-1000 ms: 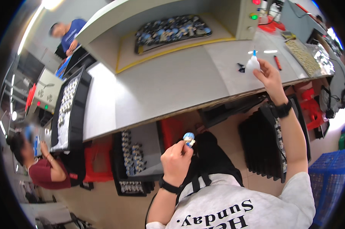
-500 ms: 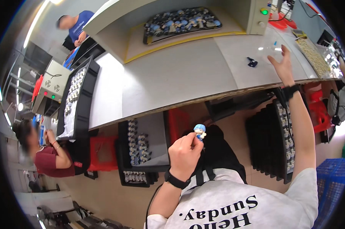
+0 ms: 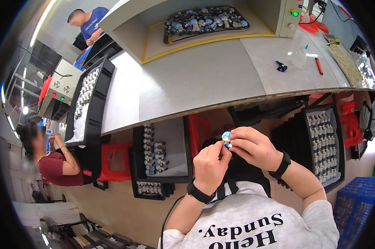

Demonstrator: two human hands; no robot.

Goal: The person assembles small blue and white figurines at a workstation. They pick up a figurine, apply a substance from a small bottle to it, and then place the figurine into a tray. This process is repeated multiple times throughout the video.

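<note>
A small blue-haired toy figurine (image 3: 226, 137) is held in front of my body, below the table edge. My left hand (image 3: 211, 164) pinches its lower part between thumb and fingers. From the other side my right hand (image 3: 255, 147) closes its thumb and fingertips on the head and side. The fingers hide part of the figurine, and whether a tiny part sits in the right fingers cannot be made out. On the table ahead lie a small dark piece (image 3: 281, 66), a clear bottle with a blue tip (image 3: 299, 59) and a red pen-like stick (image 3: 319, 66).
A black tray (image 3: 169, 38) of figurine parts sits inside the box-like machine (image 3: 148, 41). Crates of figurines stand at the left (image 3: 106, 83), below the table (image 3: 187, 157) and at the right (image 3: 341, 166). Two people (image 3: 59, 166) (image 3: 90, 25) work on the left.
My right hand has come back from the table top to the figurine and now grips it beside the left hand. The red stick shows on the table, where that hand was reaching.
</note>
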